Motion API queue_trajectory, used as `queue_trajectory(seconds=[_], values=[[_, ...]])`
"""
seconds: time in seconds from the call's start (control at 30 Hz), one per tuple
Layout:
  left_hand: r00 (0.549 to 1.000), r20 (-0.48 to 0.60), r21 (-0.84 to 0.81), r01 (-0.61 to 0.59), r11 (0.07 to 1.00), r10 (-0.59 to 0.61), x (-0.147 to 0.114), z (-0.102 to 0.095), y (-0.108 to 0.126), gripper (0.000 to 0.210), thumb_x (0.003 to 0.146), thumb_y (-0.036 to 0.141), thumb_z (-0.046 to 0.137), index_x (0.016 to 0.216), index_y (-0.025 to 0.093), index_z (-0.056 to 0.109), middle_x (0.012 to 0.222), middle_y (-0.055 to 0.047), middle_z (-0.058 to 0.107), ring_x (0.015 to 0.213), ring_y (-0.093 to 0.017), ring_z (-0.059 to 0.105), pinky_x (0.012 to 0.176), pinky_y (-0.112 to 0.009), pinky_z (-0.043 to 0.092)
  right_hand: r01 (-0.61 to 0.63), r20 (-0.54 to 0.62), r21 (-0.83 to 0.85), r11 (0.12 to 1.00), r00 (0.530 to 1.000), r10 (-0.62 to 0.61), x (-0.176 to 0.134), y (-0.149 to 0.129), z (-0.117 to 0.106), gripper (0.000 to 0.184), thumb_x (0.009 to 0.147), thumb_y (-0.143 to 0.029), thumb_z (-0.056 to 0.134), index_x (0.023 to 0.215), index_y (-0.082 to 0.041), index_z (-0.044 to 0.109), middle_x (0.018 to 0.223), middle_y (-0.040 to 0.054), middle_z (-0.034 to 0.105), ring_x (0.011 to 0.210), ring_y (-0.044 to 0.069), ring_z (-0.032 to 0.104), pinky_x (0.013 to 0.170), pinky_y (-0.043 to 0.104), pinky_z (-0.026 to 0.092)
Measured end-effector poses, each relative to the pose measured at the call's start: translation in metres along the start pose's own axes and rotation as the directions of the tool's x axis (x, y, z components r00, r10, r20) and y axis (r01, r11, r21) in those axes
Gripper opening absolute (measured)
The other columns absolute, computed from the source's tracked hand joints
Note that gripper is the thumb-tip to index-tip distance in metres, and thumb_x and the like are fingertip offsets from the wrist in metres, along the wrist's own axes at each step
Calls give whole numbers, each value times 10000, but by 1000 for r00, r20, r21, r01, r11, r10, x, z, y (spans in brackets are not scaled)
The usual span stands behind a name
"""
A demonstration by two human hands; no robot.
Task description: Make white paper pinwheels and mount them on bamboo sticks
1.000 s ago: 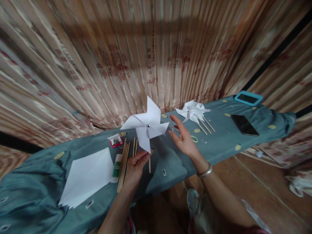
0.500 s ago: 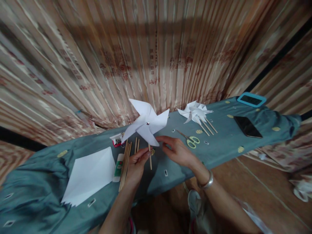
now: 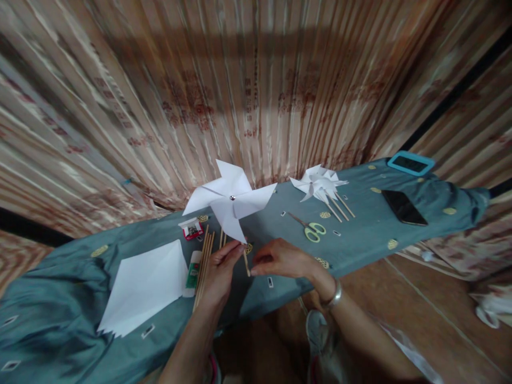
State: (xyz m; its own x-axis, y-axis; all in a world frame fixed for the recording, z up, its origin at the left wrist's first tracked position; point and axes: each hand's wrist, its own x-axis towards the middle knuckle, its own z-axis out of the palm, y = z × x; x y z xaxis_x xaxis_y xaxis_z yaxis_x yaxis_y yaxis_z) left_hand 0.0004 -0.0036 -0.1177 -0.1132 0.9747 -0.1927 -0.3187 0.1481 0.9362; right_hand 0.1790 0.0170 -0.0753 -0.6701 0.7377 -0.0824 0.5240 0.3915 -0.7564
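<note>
A white paper pinwheel (image 3: 232, 198) on a thin wooden stick is upright in front of me, a shiny pin at its centre. My left hand (image 3: 219, 266) pinches the stick just below the blades. Close to the stick's lower end is my right hand (image 3: 280, 258), its fingers bent and slightly apart; whether the tips touch the stick I cannot tell. Left of my left hand lie several loose wooden sticks (image 3: 205, 261), a glue stick (image 3: 192, 274) and a stack of white paper sheets (image 3: 146, 285). A small red box (image 3: 192, 229) sits behind them with its lid raised.
Finished pinwheels (image 3: 319, 182) lie together at the back right of the cloth-covered table (image 3: 256, 304). Green-handled scissors (image 3: 314, 231) rest in front of them. Farther right are a black phone (image 3: 404, 207) and a blue-framed device (image 3: 411, 163). A curtain (image 3: 248, 80) hangs behind.
The pinwheel's blades have turned. My right hand has moved from beside a blade down to the lower end of the stick. The left hand keeps its hold.
</note>
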Motion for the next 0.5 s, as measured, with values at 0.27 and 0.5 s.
queue_trajectory(seconds=[0.27,0.5], values=[[1000,28,5,-5,1000,5,-3,8,5,293,580,319,822,849,212,777,908,-52,768,911,-195,678,908,-335,492,-37,12,153,987,999,36,11,8,20,243,844,-264,616,645,-145,689,566,-24,594,488,79,476,488,201,314],[999,34,135,-11,991,7,-7,8,6,289,573,326,801,824,183,784,875,-72,761,879,-221,676,855,-337,518,-29,-81,22,999,996,31,4,-5,7,202,865,-282,617,753,-157,730,612,-11,657,548,99,554,516,202,343]])
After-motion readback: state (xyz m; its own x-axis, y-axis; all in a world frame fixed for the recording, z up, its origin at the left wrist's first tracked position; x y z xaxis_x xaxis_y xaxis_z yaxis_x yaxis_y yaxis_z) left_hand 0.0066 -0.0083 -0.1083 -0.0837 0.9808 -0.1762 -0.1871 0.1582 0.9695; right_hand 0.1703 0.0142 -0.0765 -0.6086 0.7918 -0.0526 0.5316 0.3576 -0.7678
